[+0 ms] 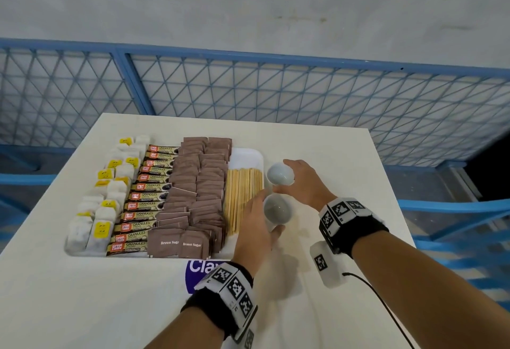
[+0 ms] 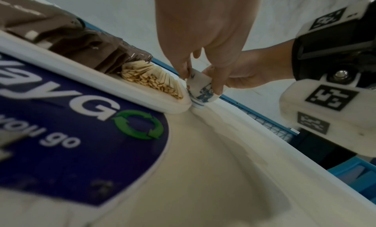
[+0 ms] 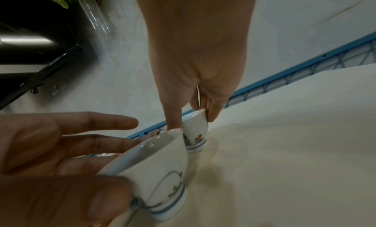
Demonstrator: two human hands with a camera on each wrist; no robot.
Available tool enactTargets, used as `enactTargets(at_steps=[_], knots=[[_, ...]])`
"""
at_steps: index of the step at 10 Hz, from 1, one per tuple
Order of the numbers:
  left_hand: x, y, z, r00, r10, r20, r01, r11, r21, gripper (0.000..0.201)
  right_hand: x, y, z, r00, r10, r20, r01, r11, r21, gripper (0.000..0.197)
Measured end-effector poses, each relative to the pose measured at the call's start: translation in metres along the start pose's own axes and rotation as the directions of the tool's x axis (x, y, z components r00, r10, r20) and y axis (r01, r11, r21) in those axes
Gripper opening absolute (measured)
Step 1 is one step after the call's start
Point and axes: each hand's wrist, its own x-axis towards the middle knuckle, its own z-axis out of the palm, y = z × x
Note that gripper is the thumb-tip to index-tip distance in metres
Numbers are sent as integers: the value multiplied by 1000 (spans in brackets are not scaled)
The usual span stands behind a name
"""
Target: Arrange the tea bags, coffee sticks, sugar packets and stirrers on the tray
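From the head view, we see the tray [image 1: 248,155] already lined with tea bags [image 1: 105,205], coffee sticks [image 1: 146,195], sugar packets [image 1: 198,191] and stirrers [image 1: 241,199] in neat columns. Our left hand [image 1: 255,227] is wrapped around the near cup [image 1: 277,208] and our right hand [image 1: 306,183] around the far cup [image 1: 279,173], both just beside the tray's right edge on the table [image 1: 345,169].

In the left wrist view, our fingers [image 2: 217,85] pinch the near cup [image 2: 200,93], whose foot sits just beside the tray corner [image 2: 175,108] and the stirrer ends [image 2: 150,79].

In the right wrist view, the right hand [image 3: 195,69] clamps the far cup [image 3: 194,130] by its rim, and the 2 cups look to be almost touching.

We judge the risks as these: the cups could knock together and chip, or the left hand could nudge the tray and scatter the stirrers.
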Motion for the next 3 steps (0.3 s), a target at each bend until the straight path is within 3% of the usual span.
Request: enactTargets(at_steps=[2,3], knots=[[-4,3,-3,1000,16,23,-16,1000,-3,78,-2,5,0,1000,21,-3,-20,996,92,90],[-13,0,-10,998,52,25,-52,999,-7,74,-11,14,-5,997,49,-67,-36,983,181,88]])
